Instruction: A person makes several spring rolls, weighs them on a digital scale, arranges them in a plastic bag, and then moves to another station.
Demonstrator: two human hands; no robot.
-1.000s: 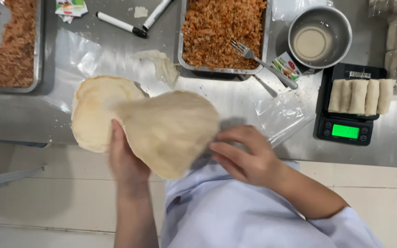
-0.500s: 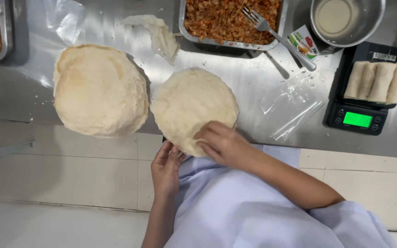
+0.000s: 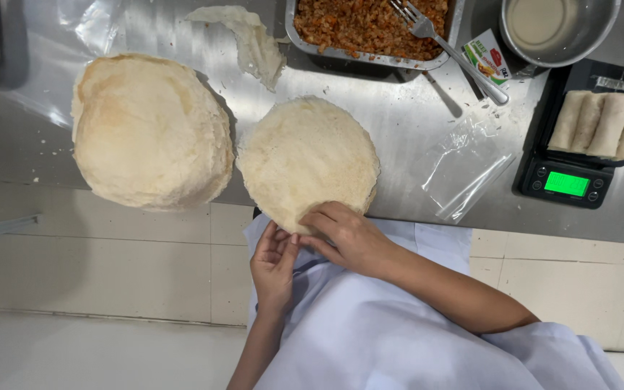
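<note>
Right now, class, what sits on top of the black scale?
On the black scale, four pale rolled wrappers lie side by side. They cover its platform; only its green display shows.

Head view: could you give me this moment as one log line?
right hand: on single wrapper near edge | left hand: at same edge | wrapper stack: beside

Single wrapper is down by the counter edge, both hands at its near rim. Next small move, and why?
Probably slide the single wrapper a little further onto the steel counter. Its near rim hangs over the counter edge, where the right hand rests on it and the left hand sits just below. The fork in the filling tray looks like the reach after that.
</note>
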